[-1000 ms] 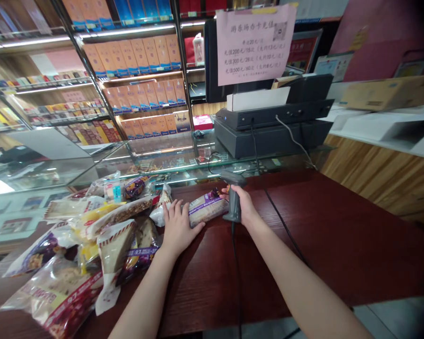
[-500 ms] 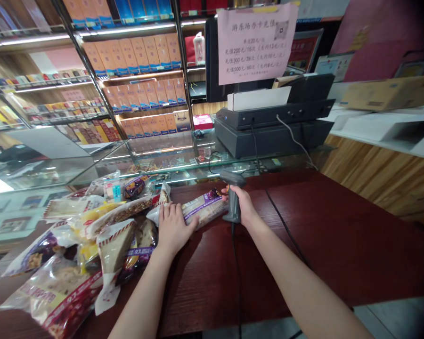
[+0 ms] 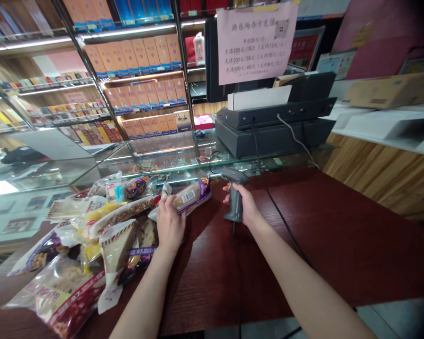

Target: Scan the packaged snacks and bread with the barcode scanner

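My left hand (image 3: 170, 221) grips the near end of a packaged bread (image 3: 193, 197) in a clear and purple wrapper. The bread is tilted, and its white barcode label faces up. My right hand (image 3: 246, 203) is wrapped round the handle of a grey barcode scanner (image 3: 236, 197), held upright just right of the bread and apart from it. A triangular packet (image 3: 167, 190) is partly hidden behind my left hand. Left of that hand lies a pile of packaged breads, among them a striped sandwich packet (image 3: 116, 249) and a large bag with a red band (image 3: 65, 294).
A dark red wooden table (image 3: 332, 249) carries the goods. Behind it stand a glass display counter (image 3: 155, 155) and a black cash register (image 3: 272, 134) with a pink notice (image 3: 256, 44) above. The scanner's cable (image 3: 237, 273) hangs toward the front edge. Boxed goods fill the shelves (image 3: 134, 56).
My left hand has closed on the bread, pulled it left away from the scanner and turned it so the barcode shows. My right hand with the scanner has barely moved.
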A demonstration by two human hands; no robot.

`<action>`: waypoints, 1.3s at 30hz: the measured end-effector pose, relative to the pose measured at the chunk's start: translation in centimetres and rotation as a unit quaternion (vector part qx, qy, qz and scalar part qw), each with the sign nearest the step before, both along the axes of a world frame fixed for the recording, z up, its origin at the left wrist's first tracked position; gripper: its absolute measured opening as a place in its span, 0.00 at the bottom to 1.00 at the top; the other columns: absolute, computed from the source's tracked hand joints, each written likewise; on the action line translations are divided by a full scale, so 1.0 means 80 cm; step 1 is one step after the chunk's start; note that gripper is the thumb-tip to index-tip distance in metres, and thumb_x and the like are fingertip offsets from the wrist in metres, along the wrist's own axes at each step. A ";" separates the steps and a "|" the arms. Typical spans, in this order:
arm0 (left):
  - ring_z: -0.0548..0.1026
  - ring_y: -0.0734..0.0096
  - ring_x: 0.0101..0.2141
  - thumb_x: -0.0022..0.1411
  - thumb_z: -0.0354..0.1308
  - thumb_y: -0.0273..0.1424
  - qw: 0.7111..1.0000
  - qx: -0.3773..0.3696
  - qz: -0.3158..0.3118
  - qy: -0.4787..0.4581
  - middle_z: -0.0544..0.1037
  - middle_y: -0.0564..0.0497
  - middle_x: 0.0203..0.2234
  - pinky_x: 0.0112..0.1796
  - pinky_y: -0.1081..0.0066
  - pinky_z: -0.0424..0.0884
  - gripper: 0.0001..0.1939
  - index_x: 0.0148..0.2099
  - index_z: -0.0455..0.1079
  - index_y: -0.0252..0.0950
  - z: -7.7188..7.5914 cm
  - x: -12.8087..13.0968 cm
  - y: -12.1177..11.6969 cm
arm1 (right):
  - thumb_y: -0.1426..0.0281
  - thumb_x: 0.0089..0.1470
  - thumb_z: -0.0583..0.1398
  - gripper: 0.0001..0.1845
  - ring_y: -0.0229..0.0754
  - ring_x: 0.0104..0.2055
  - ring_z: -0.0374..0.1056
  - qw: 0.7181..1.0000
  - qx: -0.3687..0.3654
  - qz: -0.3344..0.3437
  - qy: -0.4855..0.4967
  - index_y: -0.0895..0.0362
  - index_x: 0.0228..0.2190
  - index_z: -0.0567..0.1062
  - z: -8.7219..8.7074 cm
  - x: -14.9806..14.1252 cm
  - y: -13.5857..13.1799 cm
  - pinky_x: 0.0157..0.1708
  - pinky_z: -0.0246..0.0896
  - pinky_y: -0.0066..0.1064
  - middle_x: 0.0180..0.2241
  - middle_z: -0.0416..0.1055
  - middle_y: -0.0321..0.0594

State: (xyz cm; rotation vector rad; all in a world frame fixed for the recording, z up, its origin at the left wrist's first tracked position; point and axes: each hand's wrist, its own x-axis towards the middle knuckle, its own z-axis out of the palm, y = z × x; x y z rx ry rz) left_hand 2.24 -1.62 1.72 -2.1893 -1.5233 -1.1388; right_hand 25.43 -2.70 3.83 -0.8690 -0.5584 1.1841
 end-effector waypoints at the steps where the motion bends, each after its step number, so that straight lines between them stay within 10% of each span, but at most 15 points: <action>1: 0.69 0.50 0.50 0.60 0.55 0.27 1.000 0.014 0.021 0.002 0.67 0.35 0.50 0.47 0.55 0.68 0.27 0.60 0.55 0.32 0.001 0.000 -0.001 | 0.61 0.46 0.61 0.14 0.34 0.19 0.65 0.999 0.013 0.035 -0.006 0.57 0.33 0.74 0.002 -0.001 -0.003 0.21 0.62 0.28 0.34 0.78 0.39; 7: 0.69 0.51 0.54 0.63 0.52 0.27 0.994 0.064 0.084 0.017 0.69 0.34 0.53 0.51 0.55 0.63 0.31 0.67 0.51 0.34 0.002 0.002 -0.003 | 0.60 0.48 0.60 0.15 0.30 0.17 0.56 0.963 0.060 0.263 -0.015 0.58 0.34 0.75 0.008 -0.013 -0.019 0.15 0.51 0.25 0.40 0.79 0.45; 16: 0.70 0.51 0.53 0.65 0.51 0.28 0.991 0.085 0.093 0.044 0.69 0.34 0.53 0.50 0.55 0.62 0.29 0.67 0.52 0.34 -0.003 -0.001 -0.001 | 0.63 0.52 0.62 0.14 0.28 0.16 0.56 0.937 0.080 0.340 -0.010 0.60 0.37 0.75 0.006 -0.010 -0.023 0.15 0.51 0.23 0.36 0.78 0.44; 34: 0.67 0.48 0.53 0.64 0.54 0.37 0.992 0.001 0.125 0.015 0.67 0.32 0.53 0.52 0.53 0.63 0.39 0.70 0.46 0.27 -0.005 0.003 0.002 | 0.62 0.55 0.60 0.12 0.28 0.15 0.54 0.931 0.090 0.354 -0.011 0.59 0.35 0.72 0.001 -0.009 -0.018 0.14 0.51 0.25 0.33 0.73 0.39; 39: 0.54 0.36 0.61 0.63 0.54 0.47 0.986 -0.009 0.164 -0.008 0.52 0.23 0.61 0.58 0.44 0.54 0.46 0.70 0.43 0.19 -0.009 0.008 0.004 | 0.61 0.57 0.55 0.14 0.30 0.17 0.54 0.946 0.059 0.318 0.011 0.59 0.35 0.72 -0.001 -0.008 -0.012 0.16 0.50 0.27 0.35 0.74 0.43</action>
